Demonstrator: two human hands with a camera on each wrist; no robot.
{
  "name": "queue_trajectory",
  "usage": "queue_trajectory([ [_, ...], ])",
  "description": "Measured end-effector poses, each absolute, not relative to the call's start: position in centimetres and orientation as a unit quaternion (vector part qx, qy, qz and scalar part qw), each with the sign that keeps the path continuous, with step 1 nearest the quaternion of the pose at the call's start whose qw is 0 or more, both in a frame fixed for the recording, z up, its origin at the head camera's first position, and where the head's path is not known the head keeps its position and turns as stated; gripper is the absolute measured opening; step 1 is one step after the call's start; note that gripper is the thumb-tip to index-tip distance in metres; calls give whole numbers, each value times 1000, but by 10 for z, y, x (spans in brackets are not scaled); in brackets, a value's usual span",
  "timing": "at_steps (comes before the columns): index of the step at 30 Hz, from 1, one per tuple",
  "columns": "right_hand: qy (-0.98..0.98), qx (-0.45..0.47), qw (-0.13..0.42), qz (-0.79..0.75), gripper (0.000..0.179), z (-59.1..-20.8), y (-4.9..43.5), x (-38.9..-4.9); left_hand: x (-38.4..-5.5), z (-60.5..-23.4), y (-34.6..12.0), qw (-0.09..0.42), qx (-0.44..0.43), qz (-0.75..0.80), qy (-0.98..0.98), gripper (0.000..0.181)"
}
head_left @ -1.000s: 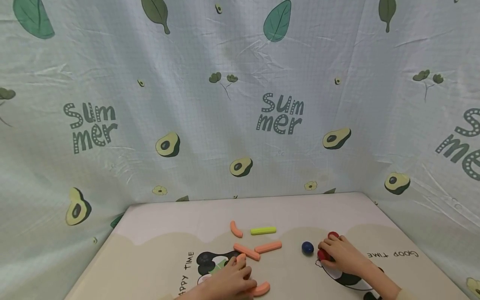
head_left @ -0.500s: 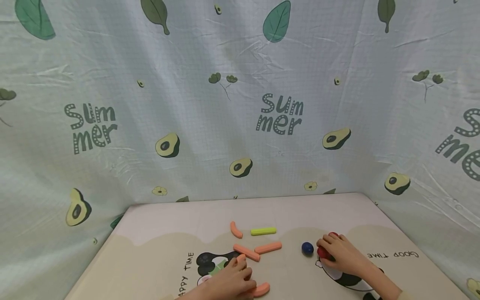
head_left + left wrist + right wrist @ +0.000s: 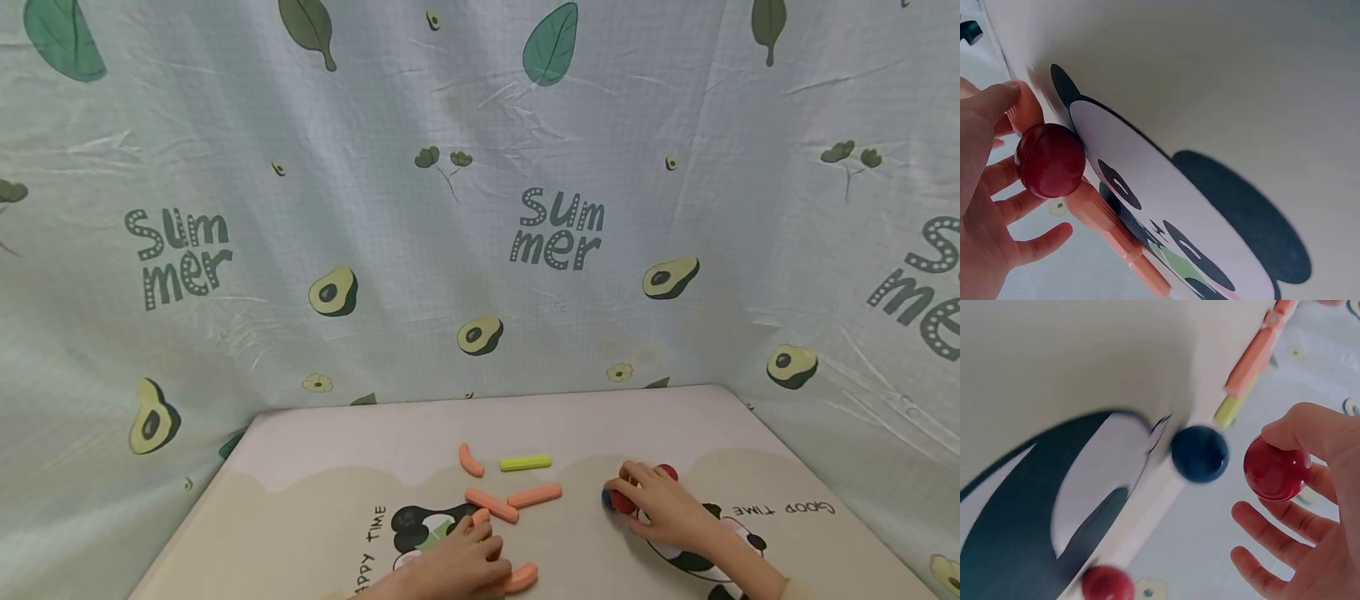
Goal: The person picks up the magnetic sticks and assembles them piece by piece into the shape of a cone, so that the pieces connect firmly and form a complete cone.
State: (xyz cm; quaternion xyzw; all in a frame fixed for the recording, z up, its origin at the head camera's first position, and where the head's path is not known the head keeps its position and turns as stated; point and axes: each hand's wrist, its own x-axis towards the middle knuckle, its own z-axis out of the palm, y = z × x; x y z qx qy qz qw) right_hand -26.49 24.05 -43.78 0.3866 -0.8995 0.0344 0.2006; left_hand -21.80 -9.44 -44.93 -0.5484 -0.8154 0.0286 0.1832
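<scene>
My right hand [image 3: 667, 510] pinches a red ball [image 3: 1276, 470] between thumb and fingers, beside a blue ball [image 3: 1200, 454]; a gap shows between the balls in the right wrist view. Another red ball [image 3: 667, 472] lies behind the hand. My left hand [image 3: 463, 563] is low over the table among orange, sausage-like pieces. Its thumb touches one such orange piece [image 3: 1025, 110] in the left wrist view. A dark red ball [image 3: 1050, 160] sits between that thumb and the fingers, and the palm hides it from the head view. Whether these fingers grip it is unclear.
Beyond the left hand lie more orange pieces: one straight [image 3: 536, 495], one slanting [image 3: 492, 506] and one short and curved [image 3: 470, 460]. A yellow-green stick [image 3: 526, 462] lies behind them. The printed table [image 3: 330, 437] is backed by a patterned curtain [image 3: 405, 250].
My right hand has moved left with its red ball, up to the blue ball, which is now partly covered. The rear red ball shows more. My left hand stays in place.
</scene>
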Motion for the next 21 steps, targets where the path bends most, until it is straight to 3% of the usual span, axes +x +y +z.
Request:
queue_trajectory([
  [6, -910, 386, 148, 27, 42, -433, 219, -260, -218, -449, -94, 174, -546, 35, -819, 16],
  [21, -878, 460, 132, -1, 38, -437, 177, -253, -217, -449, -91, 183, -529, 70, -826, 18],
])
